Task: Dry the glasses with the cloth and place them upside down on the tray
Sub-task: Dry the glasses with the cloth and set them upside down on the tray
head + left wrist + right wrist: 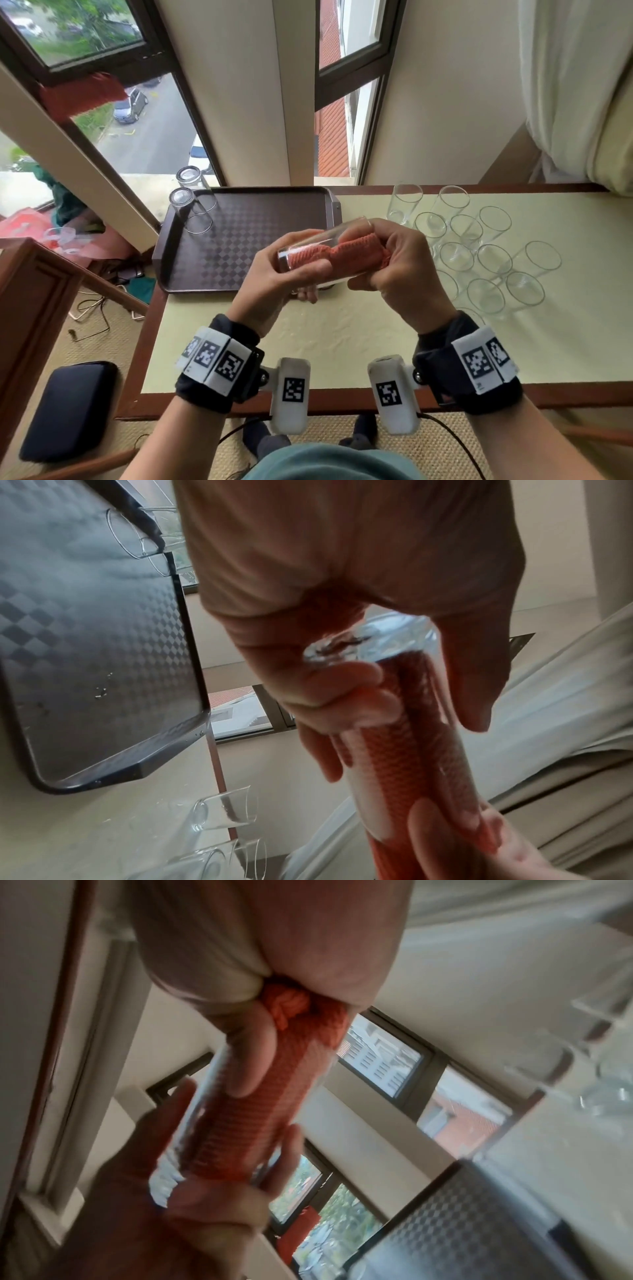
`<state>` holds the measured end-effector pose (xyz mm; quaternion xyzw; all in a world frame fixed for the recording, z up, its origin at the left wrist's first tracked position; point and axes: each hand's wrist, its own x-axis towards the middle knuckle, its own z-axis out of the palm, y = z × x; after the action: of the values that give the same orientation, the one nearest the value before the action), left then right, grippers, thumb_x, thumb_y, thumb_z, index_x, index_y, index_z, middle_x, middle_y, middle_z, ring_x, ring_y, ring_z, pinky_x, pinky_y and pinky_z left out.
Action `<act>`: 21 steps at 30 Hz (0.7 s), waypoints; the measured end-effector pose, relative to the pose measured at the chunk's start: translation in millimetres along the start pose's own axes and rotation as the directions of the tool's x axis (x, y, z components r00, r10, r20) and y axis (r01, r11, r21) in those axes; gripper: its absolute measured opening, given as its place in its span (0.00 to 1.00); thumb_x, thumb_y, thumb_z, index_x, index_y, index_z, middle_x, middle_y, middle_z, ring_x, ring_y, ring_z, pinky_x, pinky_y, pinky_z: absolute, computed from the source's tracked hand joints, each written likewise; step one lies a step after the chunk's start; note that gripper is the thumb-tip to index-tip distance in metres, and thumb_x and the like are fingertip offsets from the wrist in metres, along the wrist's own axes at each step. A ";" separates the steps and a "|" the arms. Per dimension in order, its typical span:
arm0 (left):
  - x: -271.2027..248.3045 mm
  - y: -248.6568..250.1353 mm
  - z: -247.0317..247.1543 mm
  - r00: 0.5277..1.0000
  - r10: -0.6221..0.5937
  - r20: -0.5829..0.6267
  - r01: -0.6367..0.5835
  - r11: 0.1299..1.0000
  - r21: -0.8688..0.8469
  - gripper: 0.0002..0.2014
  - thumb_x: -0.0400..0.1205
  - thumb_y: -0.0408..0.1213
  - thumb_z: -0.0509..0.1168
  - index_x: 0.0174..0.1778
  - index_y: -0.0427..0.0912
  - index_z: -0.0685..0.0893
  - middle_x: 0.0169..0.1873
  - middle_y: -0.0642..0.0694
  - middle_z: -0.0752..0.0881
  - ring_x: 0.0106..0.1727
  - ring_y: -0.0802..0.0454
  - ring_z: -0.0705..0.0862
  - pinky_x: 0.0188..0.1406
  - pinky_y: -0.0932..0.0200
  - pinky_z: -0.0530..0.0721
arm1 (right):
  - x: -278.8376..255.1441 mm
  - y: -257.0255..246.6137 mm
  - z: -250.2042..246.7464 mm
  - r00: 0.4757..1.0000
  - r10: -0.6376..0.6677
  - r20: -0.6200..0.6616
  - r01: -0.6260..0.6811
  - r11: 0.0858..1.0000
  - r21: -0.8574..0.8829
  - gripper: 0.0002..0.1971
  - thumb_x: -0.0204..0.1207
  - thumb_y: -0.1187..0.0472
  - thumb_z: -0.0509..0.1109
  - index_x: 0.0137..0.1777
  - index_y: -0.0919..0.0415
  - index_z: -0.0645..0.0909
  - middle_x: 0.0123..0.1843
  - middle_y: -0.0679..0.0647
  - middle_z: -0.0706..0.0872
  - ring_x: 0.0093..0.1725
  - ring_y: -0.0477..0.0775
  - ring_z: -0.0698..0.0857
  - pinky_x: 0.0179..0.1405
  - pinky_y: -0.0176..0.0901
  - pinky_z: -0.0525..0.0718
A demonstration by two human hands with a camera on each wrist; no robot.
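Over the table's middle I hold a clear glass point(342, 230) on its side, above the tray's near right corner. My left hand point(291, 270) grips its base end, fingers curled round the wall. My right hand point(394, 267) grips an orange knitted cloth point(356, 251) stuffed into the glass mouth. Through the wall the cloth point(404, 764) fills most of the glass point(359, 645). In the right wrist view the cloth point(260, 1110) bunches under my right hand point(257, 947). Two glasses point(186, 209) stand upside down at the far left corner of the dark brown tray point(246, 240).
Several upright clear glasses point(493, 260) crowd the right half of the cream table top point(342, 342). The tray takes up the far left part. Windows and a wall lie behind the table's far edge; a curtain hangs at the far right.
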<state>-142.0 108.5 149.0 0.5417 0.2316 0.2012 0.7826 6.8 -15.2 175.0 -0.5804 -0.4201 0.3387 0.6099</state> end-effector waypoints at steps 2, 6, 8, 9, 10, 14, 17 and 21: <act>3.3 -0.4 -3.1 0.999 -0.034 0.008 0.035 0.999 -0.022 0.32 0.52 0.56 0.88 0.49 0.45 0.93 0.39 0.42 0.88 0.28 0.47 0.78 0.20 0.64 0.80 | -1.0 2.3 1.7 1.000 -0.024 0.010 0.025 0.996 -0.083 0.26 0.58 0.82 0.71 0.47 0.49 0.83 0.42 0.34 0.90 0.49 0.42 0.90 0.38 0.38 0.90; 2.4 1.5 -2.2 0.997 0.059 -0.053 -0.059 0.998 0.008 0.28 0.51 0.48 0.89 0.45 0.43 0.93 0.34 0.43 0.89 0.22 0.51 0.80 0.17 0.65 0.78 | -0.1 2.0 3.7 1.000 0.011 0.026 -0.008 0.993 -0.120 0.24 0.57 0.72 0.76 0.53 0.49 0.82 0.47 0.41 0.89 0.50 0.45 0.88 0.48 0.42 0.89; 1.4 2.8 -4.3 0.989 0.138 -0.056 -0.135 0.989 0.055 0.30 0.53 0.48 0.89 0.50 0.44 0.92 0.39 0.41 0.91 0.25 0.52 0.85 0.21 0.65 0.82 | 0.3 2.2 5.4 1.000 0.017 0.018 -0.016 0.999 -0.043 0.23 0.59 0.71 0.76 0.54 0.55 0.82 0.50 0.48 0.89 0.49 0.44 0.88 0.49 0.40 0.87; 0.6 3.3 -6.2 0.983 0.177 -0.046 -0.171 0.980 0.102 0.32 0.54 0.50 0.88 0.53 0.44 0.91 0.43 0.41 0.92 0.30 0.51 0.88 0.24 0.64 0.85 | 0.0 2.0 5.5 1.000 0.023 0.015 -0.023 1.000 -0.013 0.22 0.59 0.71 0.77 0.54 0.57 0.82 0.50 0.50 0.89 0.48 0.44 0.88 0.48 0.39 0.86; -0.2 3.9 -7.9 0.977 0.210 -0.027 -0.203 0.966 0.157 0.34 0.56 0.51 0.88 0.57 0.44 0.90 0.48 0.40 0.92 0.36 0.50 0.90 0.29 0.62 0.87 | -0.3 2.0 5.0 0.999 0.031 0.018 -0.032 0.999 0.017 0.22 0.58 0.72 0.77 0.53 0.58 0.82 0.49 0.50 0.89 0.47 0.44 0.88 0.47 0.38 0.86; -1.3 5.1 -8.8 0.985 0.172 0.014 -0.172 0.972 0.157 0.35 0.58 0.55 0.87 0.59 0.45 0.88 0.51 0.40 0.91 0.35 0.49 0.89 0.27 0.61 0.87 | 1.9 5.4 2.4 0.996 0.084 0.031 -0.087 0.989 0.117 0.24 0.56 0.80 0.78 0.51 0.61 0.83 0.45 0.50 0.89 0.46 0.45 0.89 0.43 0.37 0.87; 3.6 3.6 -9.1 1.000 0.022 -0.007 -0.022 1.000 0.020 0.33 0.56 0.48 0.87 0.55 0.41 0.88 0.37 0.47 0.88 0.24 0.56 0.80 0.17 0.67 0.77 | 1.4 9.4 5.3 0.998 0.057 0.000 -0.057 0.995 0.079 0.27 0.61 0.90 0.72 0.50 0.58 0.82 0.42 0.43 0.89 0.45 0.42 0.89 0.40 0.36 0.87; 2.2 5.0 -9.5 0.997 0.043 -0.060 -0.039 0.997 0.064 0.25 0.59 0.41 0.82 0.52 0.41 0.90 0.33 0.47 0.88 0.21 0.56 0.79 0.15 0.66 0.76 | 2.9 7.3 8.0 0.999 0.041 0.018 -0.042 0.999 0.024 0.27 0.61 0.87 0.75 0.50 0.57 0.81 0.45 0.46 0.88 0.45 0.40 0.88 0.41 0.34 0.86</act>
<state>-146.1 118.6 150.5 0.5641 0.2505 0.2264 0.7535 1.3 -8.5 168.0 -0.5787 -0.4092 0.3614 0.6059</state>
